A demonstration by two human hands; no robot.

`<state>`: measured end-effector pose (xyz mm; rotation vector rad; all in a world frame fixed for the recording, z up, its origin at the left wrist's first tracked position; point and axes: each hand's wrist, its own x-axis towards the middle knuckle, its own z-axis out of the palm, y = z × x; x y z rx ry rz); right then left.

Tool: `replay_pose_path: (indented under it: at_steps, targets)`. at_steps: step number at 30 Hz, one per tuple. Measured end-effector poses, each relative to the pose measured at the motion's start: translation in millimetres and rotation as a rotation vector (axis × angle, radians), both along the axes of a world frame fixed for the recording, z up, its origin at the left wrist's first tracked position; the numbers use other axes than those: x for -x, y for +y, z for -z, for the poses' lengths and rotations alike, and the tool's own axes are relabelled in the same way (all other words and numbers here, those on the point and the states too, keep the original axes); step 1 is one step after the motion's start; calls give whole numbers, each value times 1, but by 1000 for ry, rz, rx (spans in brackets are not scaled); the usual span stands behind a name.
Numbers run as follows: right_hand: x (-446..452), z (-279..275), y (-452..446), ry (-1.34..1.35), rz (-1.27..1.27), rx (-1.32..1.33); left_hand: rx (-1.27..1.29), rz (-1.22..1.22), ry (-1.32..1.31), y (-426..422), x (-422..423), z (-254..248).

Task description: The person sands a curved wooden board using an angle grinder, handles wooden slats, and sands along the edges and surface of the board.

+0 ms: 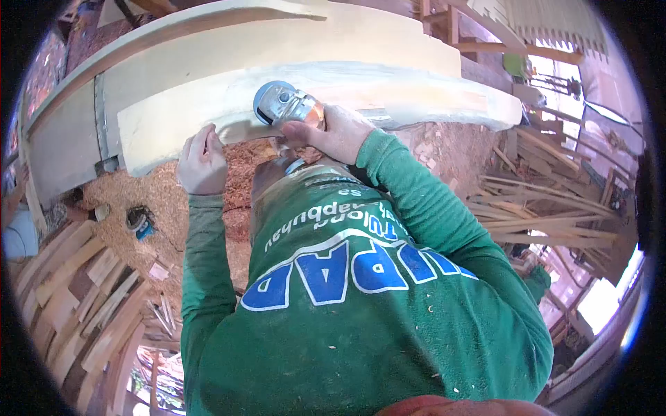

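A pale, curved wooden board (191, 107) lies across in front of me, with whitish-grey patches along its surface. My right hand (340, 132) is wrapped round an angle grinder (295, 105), whose round head with a blue-grey disc rests over the board's middle. The lower part of the tool is hidden by my fingers. At the board's near edge, left of the grinder, my left hand (202, 163) has its fingers curled and closed on the rim.
Another large pale panel (374, 38) stands behind the board. Wood shavings (163, 201) cover the ground, with a blue-labelled can (141, 225) among them. Stacked wood strips (83, 305) lie at left, and loose sticks (548, 215) at right. Part of another person (21, 225) shows at far left.
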<state>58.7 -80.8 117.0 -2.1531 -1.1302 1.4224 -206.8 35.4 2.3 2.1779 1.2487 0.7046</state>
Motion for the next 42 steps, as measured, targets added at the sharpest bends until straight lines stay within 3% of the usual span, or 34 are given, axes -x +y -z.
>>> replay_pose_path:
  at_steps: [3, 6, 11, 21, 26, 28, 30, 31, 37, 42]
  targets:
    - [-12, -2, -20, 62, 74, 47, 5, 89, -22, 0, -20, 8]
    - [-23, -6, -42, 43, 207, -7, -199, 271, -1, 0, -52, 5]
    - [-52, 29, -81, 95, 369, -61, -182, 391, 77, 0, -89, -3]
    - [-107, 4, -112, 204, 550, 54, -8, 392, 183, 7, -93, 14]
    - [-99, 3, -108, 371, 455, -11, 17, 355, 132, 5, -91, 16]
    - [-83, 13, -86, 127, 162, 115, 88, 299, 50, 6, -95, 16]
    - [-65, 7, -64, 85, 143, 70, 200, 206, -57, 7, -100, 12]
    - [-61, 1, -60, 68, 135, 50, 135, 235, -25, 7, -102, 10]
    - [-87, -3, -98, -29, 330, 93, -231, 450, 178, 3, -131, -2]
    - [-118, 7, -146, 170, 712, -79, -98, 551, 142, -17, -184, 8]
